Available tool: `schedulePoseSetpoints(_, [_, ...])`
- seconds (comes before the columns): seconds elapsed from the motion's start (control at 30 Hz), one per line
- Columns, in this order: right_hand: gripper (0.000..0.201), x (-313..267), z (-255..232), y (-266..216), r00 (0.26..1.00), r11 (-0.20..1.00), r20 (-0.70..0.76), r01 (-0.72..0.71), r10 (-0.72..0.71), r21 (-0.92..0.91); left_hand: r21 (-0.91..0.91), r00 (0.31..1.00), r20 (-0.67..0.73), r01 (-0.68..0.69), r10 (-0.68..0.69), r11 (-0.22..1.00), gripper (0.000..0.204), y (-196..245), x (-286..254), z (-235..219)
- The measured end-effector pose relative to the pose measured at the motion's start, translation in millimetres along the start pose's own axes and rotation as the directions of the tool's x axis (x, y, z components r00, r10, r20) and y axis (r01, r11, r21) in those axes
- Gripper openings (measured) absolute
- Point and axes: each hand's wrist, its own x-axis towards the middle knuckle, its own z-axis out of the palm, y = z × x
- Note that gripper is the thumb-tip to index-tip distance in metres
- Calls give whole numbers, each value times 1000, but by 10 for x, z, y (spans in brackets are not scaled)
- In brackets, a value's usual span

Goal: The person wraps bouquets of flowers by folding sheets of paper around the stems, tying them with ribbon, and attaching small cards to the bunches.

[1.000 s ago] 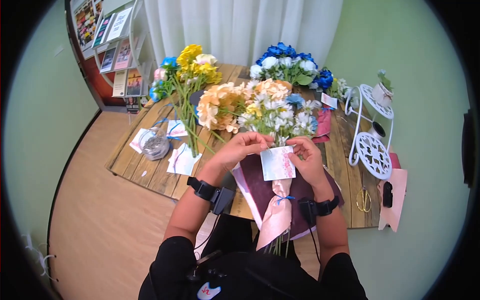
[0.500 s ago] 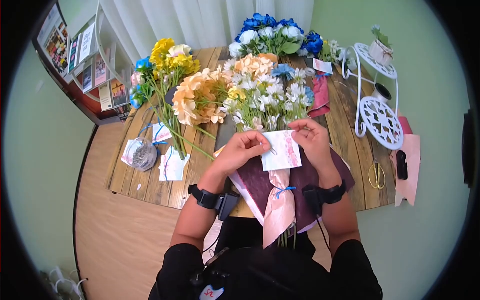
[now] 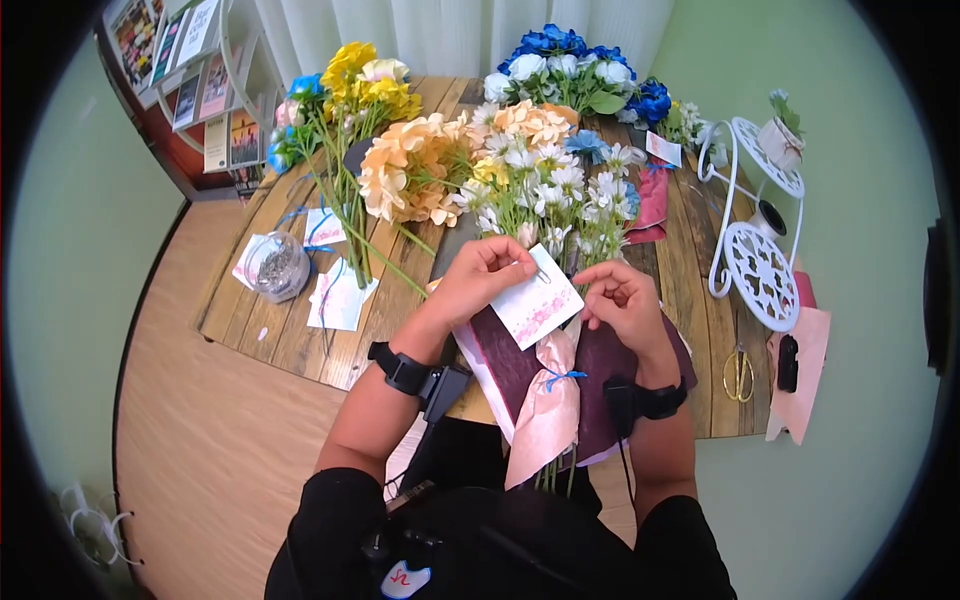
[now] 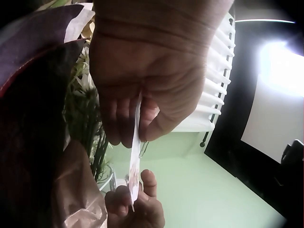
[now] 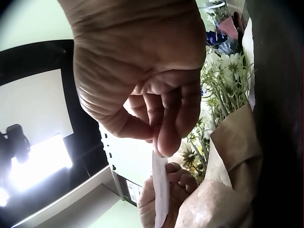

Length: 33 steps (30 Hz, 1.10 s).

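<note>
Over the wrapped bouquet, my left hand [image 3: 487, 280] pinches a small white card [image 3: 535, 305] with pink blossoms printed along its lower edge. A wire paper clip [image 3: 544, 276] lies against the card by the left fingertips; it also shows beside the card in the left wrist view. My right hand [image 3: 622, 305] has its fingers curled, thumb and fingertips pinching the card's right corner [image 5: 160, 171]. Below, pink paper [image 3: 545, 415] tied with a blue ribbon [image 3: 566, 377] wraps the stems, lying on dark purple wrapping [image 3: 615, 395]. White daisies [image 3: 560, 190] and peach hydrangeas [image 3: 410, 170] spread beyond the hands.
On the left of the wooden table [image 3: 300, 355] stand a clear jar of clips [image 3: 278, 268] and more printed cards [image 3: 340, 298]. Yellow flowers [image 3: 365, 95] and blue flowers [image 3: 570, 50] lie at the back. Gold scissors [image 3: 738, 376] and a white metal stand [image 3: 762, 275] are at right.
The card has turned clockwise, its blossom edge going from the right side to the bottom. My right hand has moved lower along it. The head view has also shifted.
</note>
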Motion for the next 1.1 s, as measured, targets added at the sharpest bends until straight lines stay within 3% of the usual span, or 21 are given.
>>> schedulePoseSetpoints(0.07, [20, 24, -3, 18, 1000, 1000, -7, -6, 6, -22, -10, 1000, 7, -2, 2, 1000, 8, -9, 0, -16])
schedulePoseSetpoints(0.13, [15, 61, -3, 47, 934, 932, -135, 300, -330, -203, 14, 998, 56, -12, 11, 1000, 9, -32, 8, -23])
schedulePoseSetpoints(0.27, [11, 62, 70, -18, 926, 910, -124, 313, -356, -272, 58, 991, 136, 12, -20, 998, 10, -49, 16, -8])
schedulePoseSetpoints(0.33, [9, 63, 128, -50, 943, 873, -54, 282, -329, -397, 33, 982, 187, -43, 37, 999, 8, -108, 27, 38])
schedulePoseSetpoints(0.43, [11, 56, 171, -67, 958, 857, -20, 245, -285, -452, 71, 973, 232, -32, 15, 997, 8, -127, 25, 69])
schedulePoseSetpoints(0.47, [13, 80, 160, -50, 939, 806, 22, 307, -344, -505, 68, 971, 237, -38, 21, 997, 9, -128, 22, 84])
schedulePoseSetpoints(0.6, [10, 65, 170, -76, 957, 806, 7, 248, -290, -538, 115, 963, 268, -11, -21, 993, 10, -128, 28, 59])
schedulePoseSetpoints(0.7, [11, 82, 143, -26, 967, 828, -5, 214, -253, -518, 113, 961, 274, 7, -38, 994, 10, -84, 26, 69])
schedulePoseSetpoints(0.8, [9, 78, 72, 43, 944, 878, -66, 274, -325, -393, 72, 959, 283, -40, 18, 997, 13, -85, 15, 82])
schedulePoseSetpoints(0.83, [7, 57, 79, -8, 967, 977, -174, 167, -189, -133, 51, 957, 290, -31, 15, 998, 17, -87, 12, 82])
schedulePoseSetpoints(0.87, [7, 47, 75, -34, 970, 987, -240, 65, -29, 146, 29, 955, 298, -22, 13, 999, 22, -82, 14, 83])
schedulePoseSetpoints(1.0, [11, 43, -106, 97, 983, 975, -181, 81, -43, 207, 15, 921, 387, 49, -51, 999, 29, -20, -5, 83])
schedulePoseSetpoints(1.07, [13, 70, -109, 78, 983, 987, -181, 59, -31, 148, 206, 867, 457, 114, -198, 972, 31, -35, -3, 45])
schedulePoseSetpoints(1.1, [15, 51, -93, 82, 985, 996, -174, 32, -16, 86, 209, 858, 465, 133, -218, 969, 31, -57, -28, 44])
